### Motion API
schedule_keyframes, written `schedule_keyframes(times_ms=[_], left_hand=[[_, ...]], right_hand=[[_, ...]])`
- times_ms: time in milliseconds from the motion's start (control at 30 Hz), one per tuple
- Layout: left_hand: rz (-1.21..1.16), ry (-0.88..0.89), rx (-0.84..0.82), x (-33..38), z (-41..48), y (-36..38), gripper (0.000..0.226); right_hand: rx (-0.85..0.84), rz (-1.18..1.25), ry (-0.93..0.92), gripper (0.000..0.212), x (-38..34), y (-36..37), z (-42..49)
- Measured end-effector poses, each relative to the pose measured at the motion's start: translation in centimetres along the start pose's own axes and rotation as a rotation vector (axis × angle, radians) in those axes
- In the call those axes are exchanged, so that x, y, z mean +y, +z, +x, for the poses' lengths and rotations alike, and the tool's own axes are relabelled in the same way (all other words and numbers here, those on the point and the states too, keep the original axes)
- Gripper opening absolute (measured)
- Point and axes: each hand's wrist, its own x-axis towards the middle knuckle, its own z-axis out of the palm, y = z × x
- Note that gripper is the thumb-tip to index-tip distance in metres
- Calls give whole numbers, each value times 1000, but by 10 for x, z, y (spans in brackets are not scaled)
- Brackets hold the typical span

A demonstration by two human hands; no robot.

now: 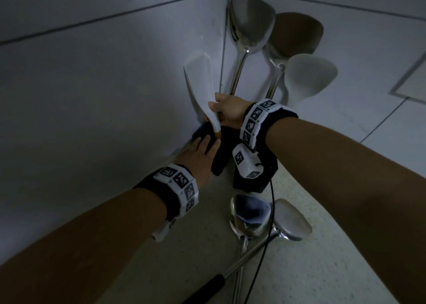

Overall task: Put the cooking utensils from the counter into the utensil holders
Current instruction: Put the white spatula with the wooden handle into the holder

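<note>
In the corner where two pale tiled walls meet, the flat white plastic spatula [200, 89] stands nearly upright, its lower end entering the nearer black utensil holder [220, 152]. The right hand [227, 112] is closed round its lower part, the fingers wrapped on the narrow stem just above the holder's mouth. The left hand [198, 154] lies spread against the side of that holder, fingers extended, grasping nothing and apparently steadying it.

Handling: the white spatula looks light and stiff, with a smooth, probably somewhat slippery surface; the narrow stem below the blade is the natural place to take hold. The steel pieces are judged heavier, rigid and top-heavy at the bowl, best gripped along the shaft near the bowl.

Count: two black holders, the second black utensil holder [255, 179] just right of the first and partly hidden by the right wrist. Three utensils rise behind the right hand: a polished steel ladle-shaped turner [252, 22], a brown-bladed turner with steel shaft [297, 33] and a frosted white plastic rice scoop [310, 78]; which holder each stands in cannot be told. Two utensils remain on the speckled pale desk [322, 269], crossing one another: a shiny steel spoon-shaped ladle [250, 215] and a steel turner with black handle [291, 220]. A thin black cable [267, 234] hangs across them from the wrist gear. One marker-printed white wristband on each wrist, left wristband [182, 188] and right wristband [258, 119].
</note>
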Motion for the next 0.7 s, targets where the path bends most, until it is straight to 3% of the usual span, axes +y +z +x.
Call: schedule_keyframes(times_ms=[367,467,600,700], left_hand=[[13,33,15,-4,0,0,75],[-9,23,19,-2,-1,0,74],[-37,17,30,-1,-4,0,74],[-41,-3,64,0,-8,-2,74]], right_hand=[[51,-9,45,39,-3,6,-7],[115,-137,62,40,-6,9,-10],[117,-121,98,19,-7,5,-14],[113,-28,119,19,-8,2,-20]])
